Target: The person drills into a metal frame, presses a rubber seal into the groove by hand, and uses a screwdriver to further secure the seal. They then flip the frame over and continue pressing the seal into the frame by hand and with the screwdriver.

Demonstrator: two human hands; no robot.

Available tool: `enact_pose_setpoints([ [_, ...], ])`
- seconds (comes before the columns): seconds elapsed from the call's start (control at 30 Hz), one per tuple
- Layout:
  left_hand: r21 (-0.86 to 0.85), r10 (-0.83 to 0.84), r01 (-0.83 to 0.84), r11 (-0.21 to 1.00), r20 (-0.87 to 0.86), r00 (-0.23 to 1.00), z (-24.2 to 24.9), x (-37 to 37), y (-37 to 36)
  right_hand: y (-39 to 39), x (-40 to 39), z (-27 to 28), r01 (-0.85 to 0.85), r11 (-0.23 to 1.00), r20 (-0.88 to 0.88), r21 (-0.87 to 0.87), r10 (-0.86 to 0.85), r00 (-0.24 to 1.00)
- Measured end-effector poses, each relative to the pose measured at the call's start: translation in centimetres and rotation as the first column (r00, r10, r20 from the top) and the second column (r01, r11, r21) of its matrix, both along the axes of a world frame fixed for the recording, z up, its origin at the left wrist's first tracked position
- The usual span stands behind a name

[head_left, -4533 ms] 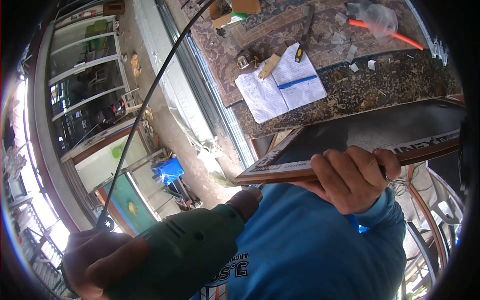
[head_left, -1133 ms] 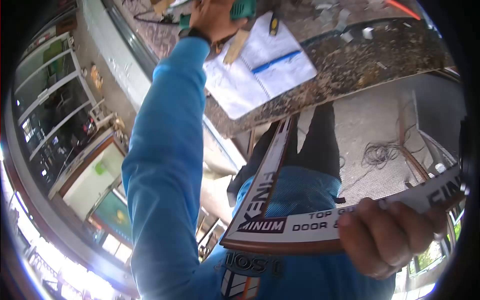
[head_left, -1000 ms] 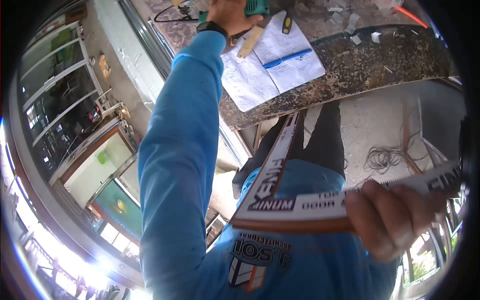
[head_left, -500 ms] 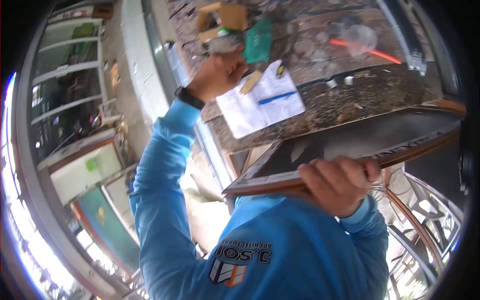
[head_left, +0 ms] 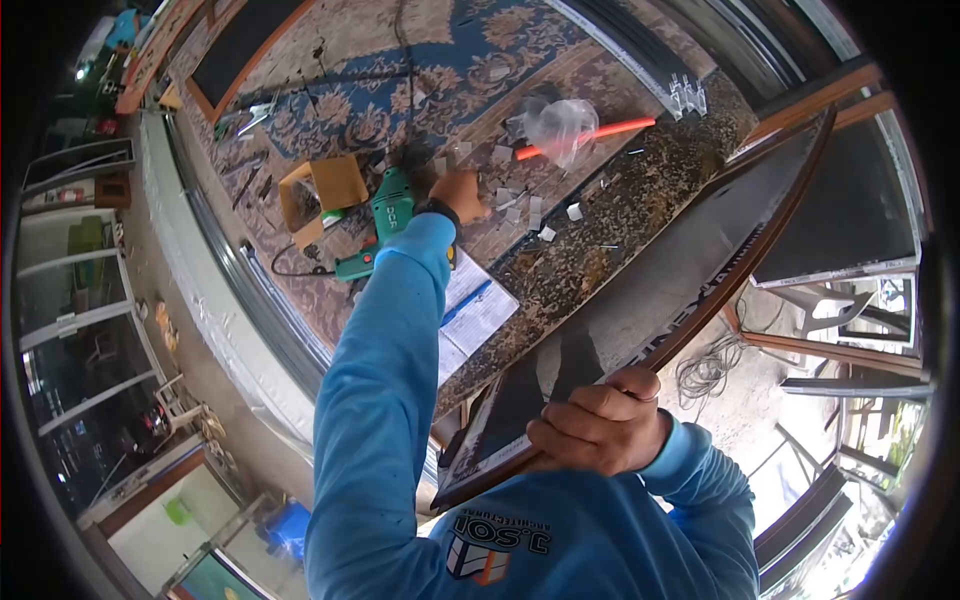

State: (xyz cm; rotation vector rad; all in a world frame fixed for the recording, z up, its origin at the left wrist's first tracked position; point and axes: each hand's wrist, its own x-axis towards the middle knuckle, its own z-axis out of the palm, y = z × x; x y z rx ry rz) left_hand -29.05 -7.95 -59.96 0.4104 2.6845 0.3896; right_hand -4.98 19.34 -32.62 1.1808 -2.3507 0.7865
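My left hand (head_left: 460, 194), with a dark watch at the wrist, reaches over the patterned work surface just right of a green power drill (head_left: 392, 208). Its fingers curl downward, and whatever they hold is hidden. Small clear plastic pieces (head_left: 512, 205) lie beside it. A written paper sheet (head_left: 478, 318) with a blue pen (head_left: 466, 302) on it is partly covered by my left sleeve. My right hand (head_left: 600, 425) is wrapped around the near edge of a brown-framed dark panel (head_left: 640, 330). That panel slants across in front of my body, with printed lettering along its frame.
An open cardboard box (head_left: 335, 185) stands left of the drill. An orange-red tube (head_left: 620, 127) and a clear plastic bag (head_left: 563, 132) lie farther back. Metal profiles (head_left: 620, 55) run along the back right. A cable coil (head_left: 708, 365) is on the floor at right.
The view has turned, showing more of the surface and the drill fully. My left hand now lies right of the drill, beyond the paper. My right hand keeps its grip on the panel, which slants more steeply.
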Motion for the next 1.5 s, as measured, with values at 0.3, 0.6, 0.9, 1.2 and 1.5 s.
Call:
enact_pose_setpoints([
  [0.3,0.67,0.246,-0.377,0.639,0.287,0.926,9.6,6.4,-3.1,0.0,-0.1,-0.4,0.004,0.998,-0.028,-0.056,-0.006,1.0],
  [0.6,0.509,0.262,-0.211,0.834,-0.029,0.965,40.0,28.4,-0.7,2.1,-2.0,-0.1,-0.326,0.939,0.007,-0.11,0.329,0.944],
  [0.9,0.213,0.39,-0.34,0.916,-0.281,0.877,40.1,35.2,7.3,4.2,-5.4,-1.2,-0.142,0.971,-0.066,-0.193,0.131,0.989],
  [1.2,0.153,0.268,-0.242,0.958,-0.186,0.945,39.4,33.8,6.1,4.1,-5.9,-2.1,-0.175,0.96,-0.162,-0.219,0.141,0.977],
  [1.5,-0.022,0.298,-0.301,0.953,-0.093,0.95,40.8,32.3,8.1,4.2,-6.3,-2.8,-0.197,0.961,-0.235,-0.196,0.149,0.96],
])
